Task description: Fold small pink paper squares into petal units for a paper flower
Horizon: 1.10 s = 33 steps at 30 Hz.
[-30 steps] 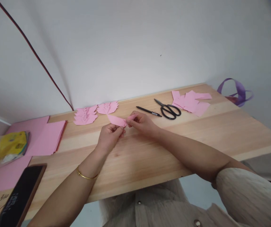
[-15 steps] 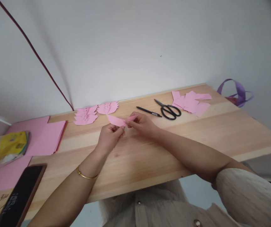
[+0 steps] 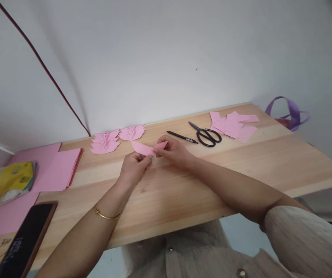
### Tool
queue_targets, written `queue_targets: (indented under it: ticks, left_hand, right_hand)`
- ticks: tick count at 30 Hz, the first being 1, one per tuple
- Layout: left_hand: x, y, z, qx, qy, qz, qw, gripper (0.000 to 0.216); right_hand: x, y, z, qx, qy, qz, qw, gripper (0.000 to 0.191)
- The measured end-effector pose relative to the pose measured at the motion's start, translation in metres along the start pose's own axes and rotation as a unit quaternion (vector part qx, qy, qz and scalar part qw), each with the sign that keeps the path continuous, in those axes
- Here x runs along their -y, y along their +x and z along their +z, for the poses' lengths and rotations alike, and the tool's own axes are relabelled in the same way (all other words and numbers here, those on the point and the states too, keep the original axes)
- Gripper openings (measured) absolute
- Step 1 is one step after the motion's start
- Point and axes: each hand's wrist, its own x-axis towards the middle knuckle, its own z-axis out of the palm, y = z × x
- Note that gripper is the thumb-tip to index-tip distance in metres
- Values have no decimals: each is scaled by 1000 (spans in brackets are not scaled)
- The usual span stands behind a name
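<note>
Left hand (image 3: 134, 166) and right hand (image 3: 176, 152) pinch one bent pink paper (image 3: 143, 149) between them

The paper is at the middle of the wooden table (image 3: 183, 200), gripped by the left thumb and fingers at its near edge and by the right ones towards its right end, the fingertips of both hands close together. Toothed pink cutouts (image 3: 105, 143) lie far left of the hands; a black pen (image 3: 180, 136), then black-handled scissors (image 3: 195, 126), then loose pink pieces (image 3: 233, 125) run off to the far right. Pink sheets (image 3: 50, 170) lie at the left, partly under a yellow packet (image 3: 15, 177), with a dark phone (image 3: 27, 235) at the near left
</note>
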Motion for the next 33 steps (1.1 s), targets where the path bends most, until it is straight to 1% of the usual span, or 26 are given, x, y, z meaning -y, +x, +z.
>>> queue_targets:
  ticks: [5,10,13,17,21,27,31,33]
  left_hand:
    - [0,-1,1,-12,-26,-2,1000,26]
    - [-4,-1,2,-16,-59,2,998,22]
    - [-7,-1,2,1,-76,9,997,21]
    - [-7,-2,2,34,-72,25,996,21]
    - [-2,0,1,36,-77,20,996,23]
    - [1,4,-3,39,-70,18,997,24]
    - [-3,3,-1,67,-106,26,992,20]
    - [-5,3,0,63,-125,28,990,19]
  right_hand:
    - [2,-1,-1,0,3,11,1000,25]
    - [3,-1,0,10,25,63,998,29]
    - [6,-1,1,8,26,73,997,25]
    - [5,-1,2,6,40,66,997,22]
    - [1,-2,2,25,45,50,997,23]
    - [7,-2,-1,83,-19,20,996,19]
    - [11,-3,-1,78,-28,14,996,19]
    - [10,-3,-1,77,-27,22,996,20]
